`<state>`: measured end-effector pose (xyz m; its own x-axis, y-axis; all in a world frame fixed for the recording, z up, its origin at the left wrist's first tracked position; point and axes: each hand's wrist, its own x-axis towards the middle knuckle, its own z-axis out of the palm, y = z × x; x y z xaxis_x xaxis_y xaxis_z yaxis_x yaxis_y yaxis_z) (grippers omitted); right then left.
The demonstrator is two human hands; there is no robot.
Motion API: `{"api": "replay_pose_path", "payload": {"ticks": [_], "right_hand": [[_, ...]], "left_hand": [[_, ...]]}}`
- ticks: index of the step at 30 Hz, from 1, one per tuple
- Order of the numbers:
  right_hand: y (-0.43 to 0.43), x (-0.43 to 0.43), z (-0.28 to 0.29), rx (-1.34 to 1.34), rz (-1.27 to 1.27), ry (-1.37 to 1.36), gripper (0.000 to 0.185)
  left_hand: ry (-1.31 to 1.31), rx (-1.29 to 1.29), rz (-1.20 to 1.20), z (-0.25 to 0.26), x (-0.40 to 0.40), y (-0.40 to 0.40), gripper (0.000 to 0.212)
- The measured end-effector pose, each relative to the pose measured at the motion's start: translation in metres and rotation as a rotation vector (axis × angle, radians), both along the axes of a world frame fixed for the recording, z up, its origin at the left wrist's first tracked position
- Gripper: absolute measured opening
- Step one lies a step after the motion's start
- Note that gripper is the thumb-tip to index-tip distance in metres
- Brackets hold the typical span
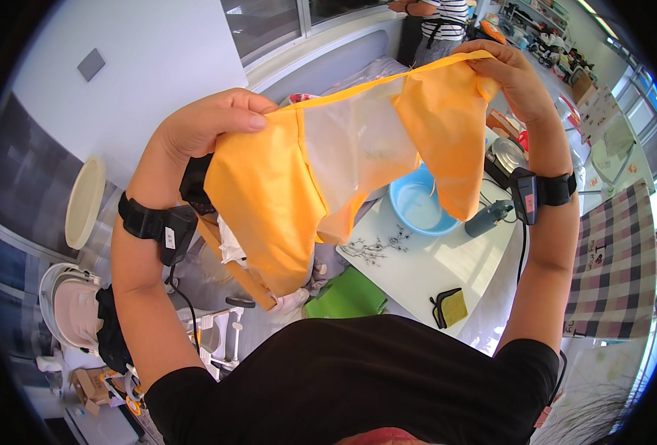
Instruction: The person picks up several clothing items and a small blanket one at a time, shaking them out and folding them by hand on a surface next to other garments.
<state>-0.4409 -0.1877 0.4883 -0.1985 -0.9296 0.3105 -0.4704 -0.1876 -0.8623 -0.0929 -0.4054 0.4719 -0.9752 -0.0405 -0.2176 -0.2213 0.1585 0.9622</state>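
Observation:
Stretched between my hands is a yellow fabric bag [267, 189] with a see-through plastic window [356, 139] in its middle. My left hand [217, 119] pinches its top edge at the left, thumb on the near side. The right end of that edge is gripped by my right hand [509, 78], which is raised higher, so the edge slants up to the right. The lower part of the bag hangs loose in folds. Behind it, a light blue basin [412, 206] is partly hidden. A green cloth or bag [348, 295] lies below the hanging fabric.
A pale table [451, 261] carries the basin, a dark bottle [487, 218], a dry twig [376, 247] and an olive pouch [452, 308]. An open cardboard box [245, 283] is at the left. Checked cloth [612, 267] hangs at the right. Another person [442, 28] stands at the back.

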Motion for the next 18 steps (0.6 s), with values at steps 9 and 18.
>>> {"api": "replay_pose_path", "payload": {"ticks": [9, 18], "right_hand": [[-0.024, 0.018, 0.004, -0.034, 0.109, 0.050, 0.024], [0.023, 0.182, -0.041, -0.165, 0.475, 0.485, 0.033]], "left_hand": [[0.042, -0.175, 0.106, 0.013, 0.040, -0.006, 0.027], [0.360, -1.679, 0.953, -0.012, 0.041, -0.019, 0.021]]}}
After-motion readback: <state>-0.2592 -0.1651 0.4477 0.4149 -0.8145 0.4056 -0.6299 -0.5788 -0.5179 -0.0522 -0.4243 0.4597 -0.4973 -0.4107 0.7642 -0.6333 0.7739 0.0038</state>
